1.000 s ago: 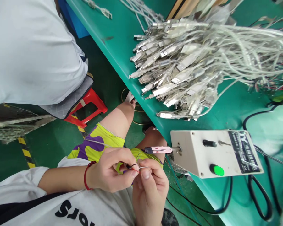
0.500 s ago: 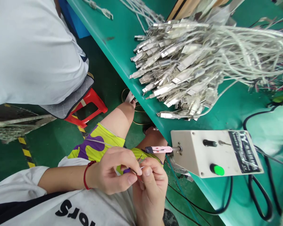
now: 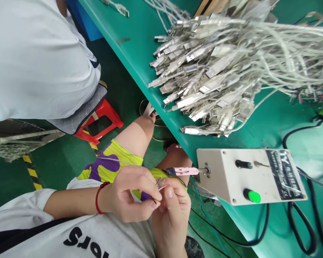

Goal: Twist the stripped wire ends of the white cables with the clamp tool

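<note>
Where fingers meet, left hand (image 3: 129, 195), right hand (image 3: 172, 211), thin wires (image 3: 157, 200) half hidden.

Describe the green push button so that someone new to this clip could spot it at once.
Start at the green workbench and find the beige box at its near edge, below the big pile of USB cables. The green push button sits on the box's top face, near its lower edge. It is the only bright green, rounded part there; the knob above it is black.

One box (image 3: 231, 175) (two hands (image 3: 129, 197))
</note>
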The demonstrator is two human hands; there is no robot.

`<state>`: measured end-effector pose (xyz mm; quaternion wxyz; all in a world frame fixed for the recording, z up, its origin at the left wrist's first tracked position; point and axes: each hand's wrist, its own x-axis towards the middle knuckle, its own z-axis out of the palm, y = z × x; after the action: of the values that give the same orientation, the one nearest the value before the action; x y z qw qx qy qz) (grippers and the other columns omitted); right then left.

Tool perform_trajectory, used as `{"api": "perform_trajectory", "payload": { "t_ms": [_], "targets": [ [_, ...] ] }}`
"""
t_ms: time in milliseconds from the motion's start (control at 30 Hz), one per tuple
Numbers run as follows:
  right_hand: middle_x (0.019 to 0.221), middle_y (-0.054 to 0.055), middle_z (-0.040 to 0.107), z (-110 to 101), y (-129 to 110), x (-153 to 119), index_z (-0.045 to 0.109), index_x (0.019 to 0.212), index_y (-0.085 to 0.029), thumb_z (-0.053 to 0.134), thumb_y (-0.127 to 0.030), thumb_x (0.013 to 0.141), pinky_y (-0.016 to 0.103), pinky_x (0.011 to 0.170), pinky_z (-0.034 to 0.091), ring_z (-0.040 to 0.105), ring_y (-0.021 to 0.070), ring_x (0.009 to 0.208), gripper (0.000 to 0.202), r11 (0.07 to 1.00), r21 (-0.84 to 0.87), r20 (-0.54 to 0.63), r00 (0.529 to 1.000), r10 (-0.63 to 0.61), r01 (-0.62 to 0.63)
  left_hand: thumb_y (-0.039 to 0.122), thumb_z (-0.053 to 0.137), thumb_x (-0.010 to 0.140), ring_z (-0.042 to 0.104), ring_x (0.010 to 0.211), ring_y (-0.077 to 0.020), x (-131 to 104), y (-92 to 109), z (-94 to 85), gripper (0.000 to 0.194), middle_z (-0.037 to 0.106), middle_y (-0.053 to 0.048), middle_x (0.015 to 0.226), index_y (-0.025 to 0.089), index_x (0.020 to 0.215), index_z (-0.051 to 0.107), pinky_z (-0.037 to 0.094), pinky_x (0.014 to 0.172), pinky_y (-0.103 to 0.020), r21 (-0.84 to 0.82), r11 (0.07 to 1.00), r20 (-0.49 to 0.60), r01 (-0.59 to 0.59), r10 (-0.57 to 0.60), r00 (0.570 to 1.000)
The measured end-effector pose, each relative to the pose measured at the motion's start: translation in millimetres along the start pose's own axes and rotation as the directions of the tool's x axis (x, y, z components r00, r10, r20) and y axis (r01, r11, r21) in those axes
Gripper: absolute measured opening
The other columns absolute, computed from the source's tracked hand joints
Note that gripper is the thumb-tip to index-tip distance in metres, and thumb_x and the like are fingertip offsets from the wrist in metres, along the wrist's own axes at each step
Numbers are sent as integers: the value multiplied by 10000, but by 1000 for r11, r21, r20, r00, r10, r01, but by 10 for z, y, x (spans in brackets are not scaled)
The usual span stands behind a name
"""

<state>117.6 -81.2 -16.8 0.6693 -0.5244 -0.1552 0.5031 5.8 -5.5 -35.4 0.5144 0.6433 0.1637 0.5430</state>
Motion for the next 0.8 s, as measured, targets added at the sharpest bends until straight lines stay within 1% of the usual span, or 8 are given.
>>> {"api": "perform_trajectory", "payload": {
  "t_ms": [167, 233, 300, 367, 500, 567, 633, 800],
  "targets": [
    [585, -51, 468, -36, 15, 103, 746, 814, -237, 704, -605, 1044, 270, 577, 428, 413, 140, 558, 436, 1000, -10, -34, 999, -21, 20, 70, 714, 866, 636, 556, -139, 26, -9, -14, 184, 726, -14, 716, 207, 986, 691, 540, 571, -235, 54, 998, -35, -10, 12, 999],
    [633, -41, 496, -49, 3, 164, 752, 874, -243, 706, -654, 1025, 282, 585, 423, 432, 152, 588, 440, 998, -17, -85, 995, -56, 55, 56, 705, 853, 592, 539, -134, 36, -28, -20, 208, 707, -10, 711, 213, 988, 686, 502, 534, -229, 80, 997, -61, -4, 8, 998],
    [649, -47, 493, -53, -23, 221, 816, 1041, -241, 755, -670, 988, 278, 575, 405, 422, 147, 587, 437, 997, -24, -134, 988, -79, 76, 62, 715, 863, 547, 527, -122, 53, -50, -28, 198, 689, -4, 714, 215, 984, 685, 471, 513, -220, 95, 996, -85, 3, 5, 996],
    [631, -59, 463, -52, -52, 266, 846, 1144, -231, 804, -665, 958, 264, 554, 380, 388, 134, 566, 474, 998, -5, -137, 988, -70, 70, 78, 735, 884, 517, 522, -112, 76, -69, -35, 176, 675, 1, 720, 216, 984, 687, 466, 511, -215, 100, 995, -99, 9, 1, 995],
    [523, -100, 359, -49, -77, 316, 873, 1128, -247, 851, -608, 951, 231, 490, 311, 222, 104, 493, 402, 995, 91, -84, 996, -33, 41, 91, 748, 916, 524, 547, -109, 121, -96, -47, 152, 667, 2, 733, 211, 986, 688, 477, 532, -209, 94, 994, -111, 50, -40, 993],
    [491, -105, 325, -46, -73, 323, 881, 1092, -258, 848, -563, 970, 225, 481, 305, 187, 104, 487, 331, 993, 113, -91, 995, -34, 44, 89, 749, 926, 533, 558, -107, 131, -109, -47, 146, 671, 2, 739, 206, 983, 683, 472, 535, -207, 80, 994, -121, 68, -58, 991],
    [492, -101, 315, -42, -65, 320, 883, 1068, -260, 855, -546, 967, 223, 485, 312, 198, 108, 493, 305, 990, 131, -101, 994, -32, 45, 88, 751, 933, 533, 562, -103, 134, -124, -42, 143, 671, 4, 742, 202, 982, 681, 462, 531, -204, 60, 995, -134, 80, -71, 988],
    [549, -73, 373, -64, -38, 310, 877, 1090, -252, 866, -602, 926, 235, 512, 356, 292, 125, 530, 387, 985, 171, -73, 997, -3, 16, 94, 754, 936, 511, 559, -101, 133, -147, -35, 137, 644, 15, 727, 203, 975, 680, 461, 531, -211, 50, 995, -154, 87, -79, 985]
  ]
}}
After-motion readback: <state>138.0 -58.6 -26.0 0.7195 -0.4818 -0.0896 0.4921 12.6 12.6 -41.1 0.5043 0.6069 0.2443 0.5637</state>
